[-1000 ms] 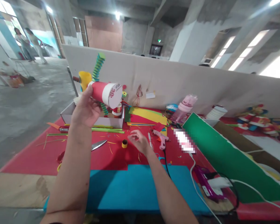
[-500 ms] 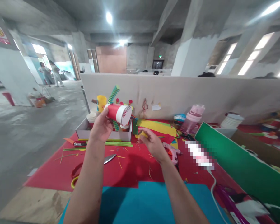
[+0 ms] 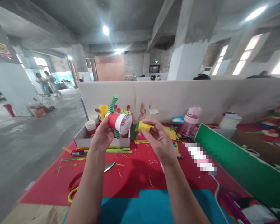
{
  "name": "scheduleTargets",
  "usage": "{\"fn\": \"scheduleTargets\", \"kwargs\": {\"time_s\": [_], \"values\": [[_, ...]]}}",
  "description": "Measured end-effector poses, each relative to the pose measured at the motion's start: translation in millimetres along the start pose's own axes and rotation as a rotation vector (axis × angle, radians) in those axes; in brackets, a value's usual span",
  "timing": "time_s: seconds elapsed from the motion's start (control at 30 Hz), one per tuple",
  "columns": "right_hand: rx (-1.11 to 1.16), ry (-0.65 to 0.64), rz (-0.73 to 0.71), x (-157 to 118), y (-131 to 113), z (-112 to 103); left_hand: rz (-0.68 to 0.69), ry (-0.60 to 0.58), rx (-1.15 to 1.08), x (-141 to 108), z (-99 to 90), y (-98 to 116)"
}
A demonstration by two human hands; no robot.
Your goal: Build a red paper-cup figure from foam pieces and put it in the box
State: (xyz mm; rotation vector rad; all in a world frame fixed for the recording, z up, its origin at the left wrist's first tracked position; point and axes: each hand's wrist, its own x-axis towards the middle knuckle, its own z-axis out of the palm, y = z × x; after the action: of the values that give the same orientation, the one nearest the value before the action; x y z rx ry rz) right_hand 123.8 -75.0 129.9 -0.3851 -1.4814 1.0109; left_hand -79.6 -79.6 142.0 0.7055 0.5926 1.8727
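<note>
My left hand (image 3: 100, 136) is closed around the end of a paper cup (image 3: 114, 120) wrapped in red, held on its side with its white base facing right. Folded green-and-blue paper strips (image 3: 112, 104) stick out above and below the cup. Between the thumb and fingers of my right hand (image 3: 162, 141) is a small yellow paper roll (image 3: 144, 126), a short gap to the right of the cup. Both hands are raised over the red tabletop (image 3: 130, 174).
Behind the cup stands a white box (image 3: 101, 142) with paper cups (image 3: 90, 126). Scissors (image 3: 110, 166) and a utility knife (image 3: 79, 153) lie at left. A pink bottle (image 3: 190, 121) and a green-sided box (image 3: 226, 155) are at right. A blue sheet (image 3: 154, 207) lies in front.
My right hand has risen with the yellow paper roll, which now shows more fully and is about level with the cup. My left hand still holds the cup; the view has tilted slightly upward.
</note>
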Motion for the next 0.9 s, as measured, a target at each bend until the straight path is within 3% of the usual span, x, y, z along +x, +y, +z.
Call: {"fn": "scheduleTargets", "kwargs": {"time_s": [0.3, 0.57, 0.9], "values": [[-0.146, 0.017, -0.037, 2.0, 1.3, 4.4, -0.037, 0.027, 0.021, -0.5, 4.2, 0.3], [-0.348, 0.120, -0.235, -0.8, 0.6, 17.7, -0.048, -0.016, 0.062, -3.8, 8.3, -3.3], [-0.423, 0.115, -0.229, -1.1, 2.4, 17.1, -0.006, -0.027, 0.088, -1.9, 4.7, -5.1]]}}
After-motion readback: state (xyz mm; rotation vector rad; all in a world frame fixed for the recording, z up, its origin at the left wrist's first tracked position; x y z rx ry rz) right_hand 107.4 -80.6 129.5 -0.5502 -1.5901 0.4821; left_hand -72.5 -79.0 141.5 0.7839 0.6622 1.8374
